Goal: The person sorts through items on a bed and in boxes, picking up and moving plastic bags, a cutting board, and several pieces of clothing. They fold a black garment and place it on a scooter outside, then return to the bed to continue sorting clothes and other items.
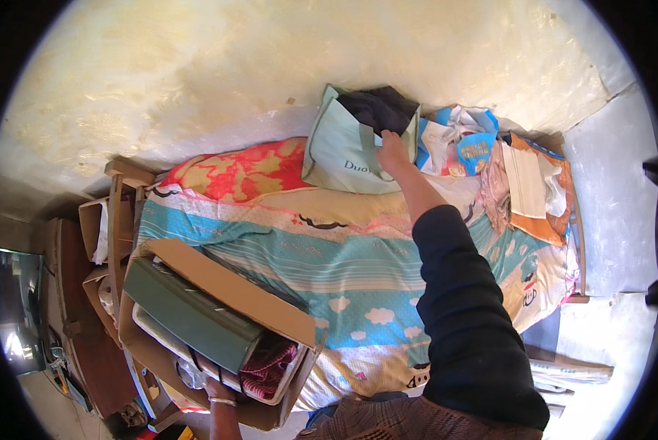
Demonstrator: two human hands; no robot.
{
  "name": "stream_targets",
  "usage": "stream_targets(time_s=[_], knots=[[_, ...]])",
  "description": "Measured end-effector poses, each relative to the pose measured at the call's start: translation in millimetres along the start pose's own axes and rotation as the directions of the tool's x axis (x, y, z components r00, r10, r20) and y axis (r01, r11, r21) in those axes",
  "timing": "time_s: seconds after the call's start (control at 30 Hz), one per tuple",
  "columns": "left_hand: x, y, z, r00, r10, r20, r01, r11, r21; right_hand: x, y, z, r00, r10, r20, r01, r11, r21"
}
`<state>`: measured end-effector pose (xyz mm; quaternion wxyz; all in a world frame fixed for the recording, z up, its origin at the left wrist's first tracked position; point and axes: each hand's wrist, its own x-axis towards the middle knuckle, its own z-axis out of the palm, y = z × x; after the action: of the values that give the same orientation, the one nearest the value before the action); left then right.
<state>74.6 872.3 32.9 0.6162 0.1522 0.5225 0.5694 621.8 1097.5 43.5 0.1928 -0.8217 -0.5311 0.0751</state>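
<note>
My right hand [392, 154] grips the front of a pale green tote bag [334, 140] at its strap, near the rim. Dark cloth [381, 110] bulges from the bag's mouth. The bag stands on the bed against the wall. My left hand [219, 389], with a bracelet at the wrist, reaches into the near side of an open cardboard box [241, 300]; its fingers are mostly hidden. Beside it lies a clear plastic item [191, 375]. The tilted box also holds a dark green box [191, 313] and a dark red striped textile [268, 366].
A patterned sheet [340, 264] covers the bed, with a red and tan blanket [241, 170] at the back left. Blue and white plastic packaging [461, 140] and an orange bag [543, 228] lie at right. A wooden bedpost [117, 220] rises at left, near more cardboard boxes [92, 225].
</note>
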Motion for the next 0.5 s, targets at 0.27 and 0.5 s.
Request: stream_targets(time_s=[0.27,0.5], knots=[[-28.3,35.6,-26.8,0.963,-0.259,-0.077,0.268,0.879,0.396,-209.0,-14.3,-71.8,0.954,-0.298,-0.031,0.298,0.94,0.166],[-182.9,41.1,74.5,0.941,-0.204,0.272,-0.044,0.72,0.693,-404.2,-38.1,-70.4,0.904,-0.225,0.363,0.093,0.933,0.349]])
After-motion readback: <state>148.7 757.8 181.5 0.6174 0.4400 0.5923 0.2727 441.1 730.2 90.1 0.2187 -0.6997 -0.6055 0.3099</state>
